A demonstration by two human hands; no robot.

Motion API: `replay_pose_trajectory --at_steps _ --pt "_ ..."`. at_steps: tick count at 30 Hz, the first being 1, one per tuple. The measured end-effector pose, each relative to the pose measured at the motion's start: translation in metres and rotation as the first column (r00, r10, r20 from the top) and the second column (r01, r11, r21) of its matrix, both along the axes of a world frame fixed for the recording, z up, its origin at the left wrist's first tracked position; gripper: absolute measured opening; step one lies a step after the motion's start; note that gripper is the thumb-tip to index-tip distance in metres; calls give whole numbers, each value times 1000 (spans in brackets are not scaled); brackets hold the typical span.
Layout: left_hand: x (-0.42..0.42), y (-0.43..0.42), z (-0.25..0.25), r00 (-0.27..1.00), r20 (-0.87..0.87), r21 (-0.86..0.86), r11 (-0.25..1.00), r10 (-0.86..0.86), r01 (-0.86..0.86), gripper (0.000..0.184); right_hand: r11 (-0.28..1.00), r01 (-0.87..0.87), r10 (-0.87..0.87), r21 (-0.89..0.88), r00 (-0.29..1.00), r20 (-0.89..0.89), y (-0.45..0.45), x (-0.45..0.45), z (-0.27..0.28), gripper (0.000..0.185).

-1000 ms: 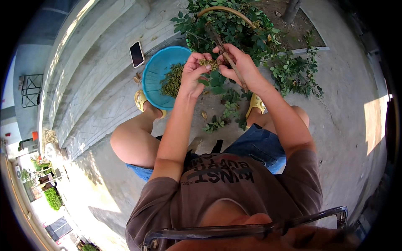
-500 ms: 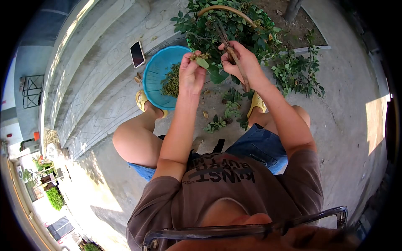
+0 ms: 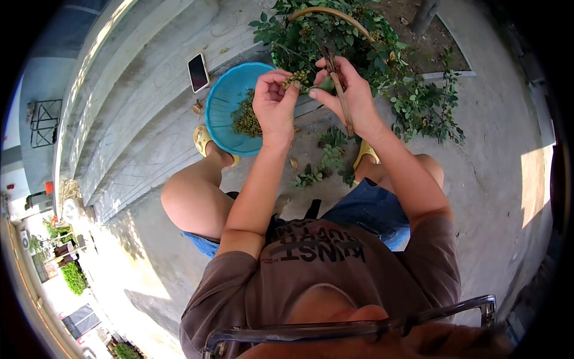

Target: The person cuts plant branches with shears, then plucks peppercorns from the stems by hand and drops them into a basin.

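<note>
From the head camera I am watching the person's left hand (image 3: 275,112) pinching a small cluster of greenish-brown berries (image 3: 296,79) between thumb and fingers. The right hand (image 3: 355,99) is closing around a brown woody stem (image 3: 342,103), which is slanting past the palm toward the wrist, and a green leaf (image 3: 326,85) is showing beside its thumb. I cannot tell whether the cluster is hanging free or joining that stem.

The hands are working over open ground between two things. On the left, a blue basin (image 3: 216,113) is sitting with a loose heap of berries (image 3: 246,116) inside; the left hand is hiding part of its right rim from me. Beyond the hands, a dense pile of leafy branches (image 3: 353,39) is crowding up under a curved tan handle (image 3: 332,12), covering most of whatever container that handle belongs to. More branches (image 3: 426,110) are sprawling over the concrete to the right, and small sprigs (image 3: 330,157) are lying between the feet, close to a yellow clog (image 3: 365,157).

A phone (image 3: 198,73) is lying just beyond the basin's left side, near the concrete steps (image 3: 134,90). A tree trunk (image 3: 426,17) is rising from a soil bed (image 3: 431,51) past the branches. Low in my view, a dark glasses frame (image 3: 299,331) is cutting across the shirt (image 3: 323,266).
</note>
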State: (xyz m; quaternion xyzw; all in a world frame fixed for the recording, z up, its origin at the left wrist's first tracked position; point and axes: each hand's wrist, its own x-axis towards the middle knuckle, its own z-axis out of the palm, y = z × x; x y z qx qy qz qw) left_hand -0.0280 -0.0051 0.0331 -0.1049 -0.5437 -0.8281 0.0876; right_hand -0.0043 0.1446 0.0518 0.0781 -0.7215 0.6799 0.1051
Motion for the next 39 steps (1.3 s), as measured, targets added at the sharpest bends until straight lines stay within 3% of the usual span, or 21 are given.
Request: replay_pose_trajectory --at_steps 5,7,13,14,16,18,20,21,22,23,24,26,27,31,34,36,39 --pt "-1 0 -1 991 129 81 996 -35 25 22 999 34 -34 20 999 18 4 -6 -11 42" --pt "-3 -1 -4 969 195 277 957 -149 91 22 997 39 -40 59 999 14 6 -7 -10 41" --pt "-13 -12 -16 917 283 446 885 -281 134 24 975 58 -60 214 998 1 14 -8 -9 41" --pt "-18 -20 -17 917 284 446 885 -282 134 24 953 89 -93 288 996 -2 18 -8 -11 41" --pt "-30 -43 -11 956 239 444 895 -169 47 24 968 43 -56 248 997 47 33 -12 -17 41" --pt "-40 -61 -6 974 224 307 951 -29 -43 23 976 1 -18 219 997 75 44 -17 -14 41" --pt "-52 -82 -29 979 195 232 967 55 -101 24 938 -205 143 281 964 226 47 -11 -9 44" --pt "-57 -93 -43 976 168 83 985 136 -152 25 894 -298 203 333 935 292 46 -8 -5 47" --pt "-64 -104 -60 969 128 -67 977 210 -203 26 864 -356 283 356 928 240 45 -6 -13 48" --pt "-70 -118 -82 958 127 -206 952 255 -226 31 783 -348 260 515 936 238 43 -4 -16 48" --pt "-71 -124 -95 959 124 -202 953 253 -225 31 678 -331 237 657 944 231 40 -2 -18 49" --pt "-70 -135 -116 945 186 -441 882 268 -163 34 669 -368 257 646 930 263 38 -3 -26 51" --pt "-71 -143 -131 931 160 -663 735 328 -145 33 640 -371 249 673 929 275 36 -3 -26 53" --pt "-71 -138 -145 909 254 -680 729 330 -75 29 629 -365 237 686 931 277 36 -7 -31 53" --pt "-78 -127 -143 934 175 -693 713 311 -107 23 621 -355 225 699 935 276 37 -10 -37 52" --pt "-86 -112 -133 946 203 -582 808 253 -92 19 600 -351 215 719 936 278 41 -14 -40 51" --pt "-103 -86 -113 953 206 -580 812 220 -62 16 537 -318 91 781 943 321 48 -23 -37 49"
